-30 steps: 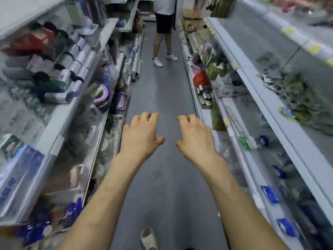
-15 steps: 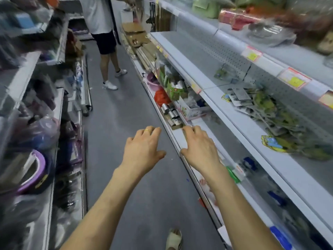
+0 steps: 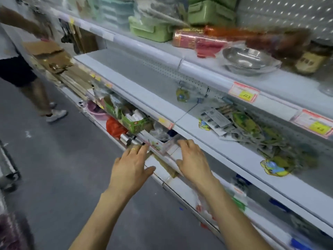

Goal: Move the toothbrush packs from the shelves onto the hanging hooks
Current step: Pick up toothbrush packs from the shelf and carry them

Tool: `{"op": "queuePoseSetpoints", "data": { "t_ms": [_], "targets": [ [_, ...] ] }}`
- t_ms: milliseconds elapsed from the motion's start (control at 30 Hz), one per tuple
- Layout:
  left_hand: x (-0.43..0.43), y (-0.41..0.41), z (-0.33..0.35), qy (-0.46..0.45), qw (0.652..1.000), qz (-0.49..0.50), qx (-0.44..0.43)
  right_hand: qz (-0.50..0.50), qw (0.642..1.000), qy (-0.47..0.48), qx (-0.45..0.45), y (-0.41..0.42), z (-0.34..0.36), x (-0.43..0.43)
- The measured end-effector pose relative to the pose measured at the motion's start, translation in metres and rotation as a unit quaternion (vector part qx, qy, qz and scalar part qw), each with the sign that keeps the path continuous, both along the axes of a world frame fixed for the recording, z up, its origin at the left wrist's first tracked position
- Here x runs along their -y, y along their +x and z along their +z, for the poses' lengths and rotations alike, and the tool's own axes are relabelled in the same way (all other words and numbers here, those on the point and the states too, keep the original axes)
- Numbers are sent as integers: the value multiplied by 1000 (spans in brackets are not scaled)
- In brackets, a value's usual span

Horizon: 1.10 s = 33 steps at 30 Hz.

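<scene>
A metal bowl (image 3: pixel 247 59) sits right of pink packets (image 3: pixel 196 40) and green lidded boxes (image 3: pixel 150 29).

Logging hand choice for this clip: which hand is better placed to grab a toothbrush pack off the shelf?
Right, probably. The right hand is open, empty and nearer the toothbrush packs piled on the shelf; the left hand, also empty, sits farther toward the aisle.

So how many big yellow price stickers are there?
2: one big yellow price sticker below the shiny metal bowl, another at the far right. Smaller blurry ones farther left may be more.
</scene>
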<state>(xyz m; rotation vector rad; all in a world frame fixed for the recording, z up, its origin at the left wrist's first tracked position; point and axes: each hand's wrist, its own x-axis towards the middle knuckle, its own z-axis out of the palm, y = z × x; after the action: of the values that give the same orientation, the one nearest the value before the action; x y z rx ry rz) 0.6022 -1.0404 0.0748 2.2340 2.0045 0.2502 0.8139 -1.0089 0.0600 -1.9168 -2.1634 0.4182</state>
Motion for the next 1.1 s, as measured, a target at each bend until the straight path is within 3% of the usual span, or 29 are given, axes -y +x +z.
{"op": "queuePoseSetpoints", "data": {
  "t_ms": [200,433,733,967,1100],
  "targets": [
    [-103,0,-8,-4,989,-147,-16,-149,989,-23,8,25,-2,-24],
    [-181,80,-29,-3,963,-265,47,-284,958,-31,-11,97,-21,-21],
    [-263,178,-71,-43,952,-301,28,-403,912,-6,-75,175,-57,-27],
    [-339,228,-94,-17,954,-298,22,-466,882,65,-37,209,-74,-68],
    [-369,258,-103,-73,945,-317,15,-496,859,108,-63,233,-84,-95]
  ]
}}
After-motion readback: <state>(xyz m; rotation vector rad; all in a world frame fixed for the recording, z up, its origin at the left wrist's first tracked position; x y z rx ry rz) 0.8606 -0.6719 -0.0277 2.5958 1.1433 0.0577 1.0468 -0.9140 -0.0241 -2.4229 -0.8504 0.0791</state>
